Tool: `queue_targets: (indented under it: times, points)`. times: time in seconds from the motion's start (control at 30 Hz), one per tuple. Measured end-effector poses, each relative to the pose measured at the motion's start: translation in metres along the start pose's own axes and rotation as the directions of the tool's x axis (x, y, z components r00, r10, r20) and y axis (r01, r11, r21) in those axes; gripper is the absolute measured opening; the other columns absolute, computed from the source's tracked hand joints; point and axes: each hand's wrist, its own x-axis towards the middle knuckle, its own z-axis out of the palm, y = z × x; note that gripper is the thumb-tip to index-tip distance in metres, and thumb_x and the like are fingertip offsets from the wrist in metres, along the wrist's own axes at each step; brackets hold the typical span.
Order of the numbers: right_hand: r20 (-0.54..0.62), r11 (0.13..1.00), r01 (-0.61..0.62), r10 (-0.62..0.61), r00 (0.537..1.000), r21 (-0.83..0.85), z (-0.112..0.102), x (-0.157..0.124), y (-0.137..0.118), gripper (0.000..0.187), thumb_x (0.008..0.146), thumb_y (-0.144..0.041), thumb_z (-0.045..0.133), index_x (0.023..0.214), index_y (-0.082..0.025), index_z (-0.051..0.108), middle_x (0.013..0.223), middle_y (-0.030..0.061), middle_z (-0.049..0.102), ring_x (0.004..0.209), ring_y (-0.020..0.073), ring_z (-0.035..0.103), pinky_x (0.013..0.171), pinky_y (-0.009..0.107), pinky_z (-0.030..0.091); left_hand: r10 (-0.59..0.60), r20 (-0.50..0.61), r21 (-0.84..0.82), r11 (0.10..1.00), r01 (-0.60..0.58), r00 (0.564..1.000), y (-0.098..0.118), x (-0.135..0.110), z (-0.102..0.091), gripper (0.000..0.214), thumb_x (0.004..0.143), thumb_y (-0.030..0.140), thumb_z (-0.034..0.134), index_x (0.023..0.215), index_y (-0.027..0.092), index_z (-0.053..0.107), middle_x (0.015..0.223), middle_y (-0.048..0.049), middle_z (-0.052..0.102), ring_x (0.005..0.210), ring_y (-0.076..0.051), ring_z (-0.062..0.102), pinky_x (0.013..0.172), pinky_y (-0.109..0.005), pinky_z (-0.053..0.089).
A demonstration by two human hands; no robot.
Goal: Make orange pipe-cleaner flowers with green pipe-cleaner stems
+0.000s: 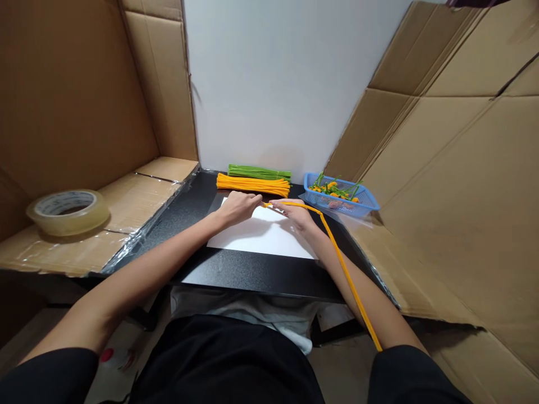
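An orange-yellow pipe cleaner (343, 264) runs from between my two hands, over the right hand, and trails back along the right forearm with a bend near the wrist. Its near end is pinched in the closed fingers of my left hand (240, 208). My right hand (298, 214), palm partly turned up, grips the same pipe cleaner a short way to the right. Something thin and straight shows by the right fingers, too small to make out. Both hands are above a white sheet of paper (252, 238) on the black table (248, 275).
Behind the hands lie a bundle of orange pipe cleaners (252, 184) and a bundle of green ones (259, 170). A blue plastic basket (364, 209) at the right holds small orange and green pieces. A tape roll (90, 216) sits on cardboard at left; cardboard walls (455, 185) flank the table.
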Motion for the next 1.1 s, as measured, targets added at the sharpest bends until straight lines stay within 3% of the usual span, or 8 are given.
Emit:
queue_targets:
  times: [0.1,0.23,0.33,0.47,0.57,0.7,0.9,1.1]
  points:
    - [-0.013,0.997,0.069,-0.069,0.998,-0.018,0.007,-0.003,-0.001,0.028,0.065,-0.047,0.082,0.071,-0.020,0.078,0.076,0.0050,0.075,0.072,0.0168,0.061,0.065,0.029,0.041,-0.093,-0.032,0.040,0.995,0.094,0.995,0.006,-0.001,0.007,0.035,0.101,0.032,0.040,0.093,0.013,0.068,0.079,-0.0153,0.071,0.067,-0.023,0.064,0.058,-0.030,0.027]
    - [-0.024,0.991,-0.036,0.040,0.999,0.132,0.019,-0.009,0.002,0.025,0.065,-0.043,0.084,0.076,-0.021,0.078,0.082,0.0049,0.076,0.074,0.0146,0.062,0.068,0.027,0.045,-0.315,-0.085,-0.043,0.949,0.312,0.945,0.014,-0.003,0.017,0.035,0.101,0.034,0.041,0.093,0.014,0.068,0.080,-0.0144,0.072,0.069,-0.024,0.065,0.059,-0.030,0.029]
    - [-0.044,0.953,-0.131,0.148,0.988,0.274,0.025,-0.013,0.006,0.019,0.066,-0.034,0.084,0.080,-0.022,0.078,0.084,0.0036,0.076,0.078,0.0142,0.066,0.075,0.026,0.050,-0.490,-0.107,-0.260,0.854,0.451,0.865,0.020,-0.003,0.024,0.035,0.100,0.034,0.042,0.085,0.017,0.068,0.076,-0.0100,0.072,0.068,-0.021,0.064,0.062,-0.029,0.033]
    - [-0.074,0.923,-0.157,0.195,0.978,0.352,0.030,-0.015,0.009,0.010,0.069,-0.025,0.081,0.077,-0.022,0.076,0.086,0.0021,0.077,0.084,0.0157,0.070,0.081,0.030,0.056,-0.598,-0.013,-0.581,0.656,0.481,0.801,0.025,-0.001,0.028,0.039,0.099,0.032,0.043,0.068,0.018,0.063,0.067,-0.0051,0.071,0.067,-0.018,0.061,0.068,-0.027,0.038]
    - [-0.126,0.922,-0.089,0.146,0.981,0.377,0.030,-0.012,0.012,0.009,0.068,-0.021,0.081,0.074,-0.022,0.074,0.085,0.0011,0.077,0.085,0.0166,0.071,0.087,0.033,0.058,-0.609,0.098,-0.698,0.522,0.491,0.787,0.025,-0.001,0.032,0.041,0.098,0.035,0.042,0.066,0.018,0.062,0.064,-0.0039,0.070,0.061,-0.016,0.058,0.066,-0.026,0.039]
    - [-0.203,0.922,-0.007,0.093,0.975,0.388,0.028,-0.008,0.015,0.013,0.062,-0.018,0.084,0.068,-0.020,0.073,0.079,0.0014,0.076,0.080,0.0156,0.070,0.090,0.032,0.058,-0.509,0.243,-0.794,0.385,0.471,0.826,0.019,0.000,0.044,0.043,0.097,0.044,0.041,0.070,0.017,0.062,0.063,-0.0038,0.069,0.049,-0.013,0.049,0.056,-0.025,0.036]
    - [-0.210,0.921,0.065,0.019,0.978,0.384,0.029,-0.011,0.016,0.022,0.055,-0.023,0.089,0.070,-0.021,0.072,0.081,0.0017,0.076,0.086,0.0175,0.070,0.095,0.035,0.055,-0.448,0.348,-0.864,0.187,0.467,0.824,0.020,0.002,0.048,0.042,0.095,0.048,0.045,0.071,0.016,0.057,0.063,-0.0051,0.068,0.043,-0.009,0.041,0.048,-0.023,0.031]
    - [-0.204,0.951,0.078,-0.017,0.979,0.298,0.027,-0.010,0.018,0.022,0.057,-0.031,0.086,0.072,-0.022,0.073,0.084,0.0039,0.076,0.093,0.0214,0.069,0.092,0.038,0.055,-0.405,0.242,-0.898,0.250,0.361,0.882,0.028,-0.001,0.048,0.052,0.095,0.061,0.040,0.070,0.017,0.054,0.058,-0.0035,0.064,0.045,-0.010,0.043,0.048,-0.023,0.032]
